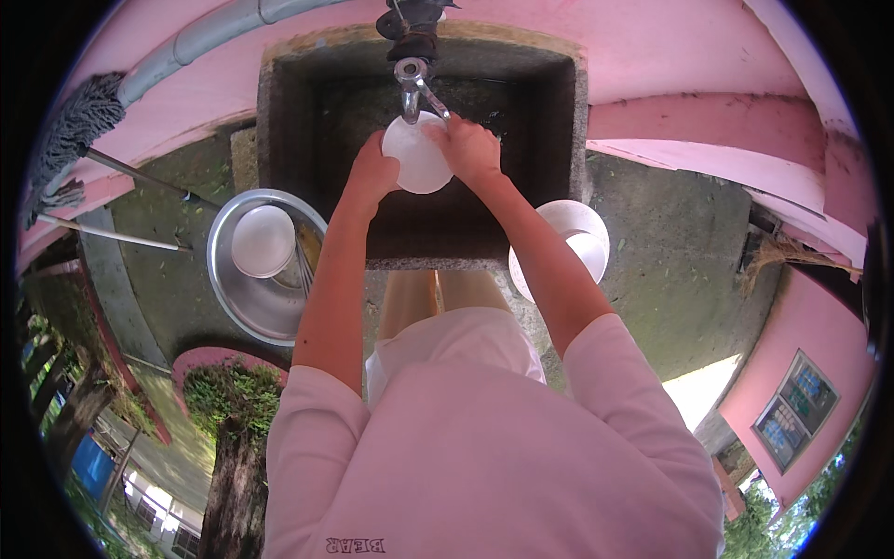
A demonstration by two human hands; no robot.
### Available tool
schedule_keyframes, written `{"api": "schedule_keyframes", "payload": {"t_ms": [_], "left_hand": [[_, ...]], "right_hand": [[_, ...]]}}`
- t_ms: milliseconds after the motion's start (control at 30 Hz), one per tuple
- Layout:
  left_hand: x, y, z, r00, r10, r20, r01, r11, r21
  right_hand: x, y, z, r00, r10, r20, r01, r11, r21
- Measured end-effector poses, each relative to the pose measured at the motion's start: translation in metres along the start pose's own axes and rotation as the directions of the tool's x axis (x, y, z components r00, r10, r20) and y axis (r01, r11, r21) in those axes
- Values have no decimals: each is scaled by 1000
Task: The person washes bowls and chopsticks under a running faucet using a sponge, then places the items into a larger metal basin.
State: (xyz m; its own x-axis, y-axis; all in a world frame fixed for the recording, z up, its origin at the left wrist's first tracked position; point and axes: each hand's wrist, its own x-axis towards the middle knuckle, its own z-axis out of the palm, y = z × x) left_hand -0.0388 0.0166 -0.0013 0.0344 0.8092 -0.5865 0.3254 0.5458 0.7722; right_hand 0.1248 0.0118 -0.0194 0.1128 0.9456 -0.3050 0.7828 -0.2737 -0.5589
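Under the spout of a chrome tap (411, 91) I hold a white bowl (419, 159) over a dark concrete sink (419, 237). My left hand (372, 170) grips the bowl's left rim. On the other side, my right hand (473, 148) has its thumb over the upper right rim, and its knuckles are close beside the tap's lever (436, 101). Whether it touches the lever I cannot tell. The fingers beneath the bowl are hidden.
Left of the sink stands a metal basin (251, 311) with white bowls (263, 241) and thin utensils (304, 262). A white bucket (557, 214) holding a white bowl (588, 253) is at the right, partly behind my forearm. A mop (80, 126) leans against the pink wall.
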Motion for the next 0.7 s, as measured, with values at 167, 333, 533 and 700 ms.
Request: {"api": "schedule_keyframes", "payload": {"t_ms": [167,333,533,700], "left_hand": [[-7,5,21,988,-9,-155,-25,976,-215],[-11,1,38,893,4,-449,-136,955,-262],[-16,4,15,957,125,-262,-87,985,150],[-18,1,19,944,123,-306,-95,990,103]], "right_hand": [[-17,1,21,977,203,-59,-179,943,279],[-36,-11,47,940,312,138,-330,727,602],[-14,-5,25,957,272,99,-276,961,29],[-14,-6,21,970,237,45,-240,968,76]]}}
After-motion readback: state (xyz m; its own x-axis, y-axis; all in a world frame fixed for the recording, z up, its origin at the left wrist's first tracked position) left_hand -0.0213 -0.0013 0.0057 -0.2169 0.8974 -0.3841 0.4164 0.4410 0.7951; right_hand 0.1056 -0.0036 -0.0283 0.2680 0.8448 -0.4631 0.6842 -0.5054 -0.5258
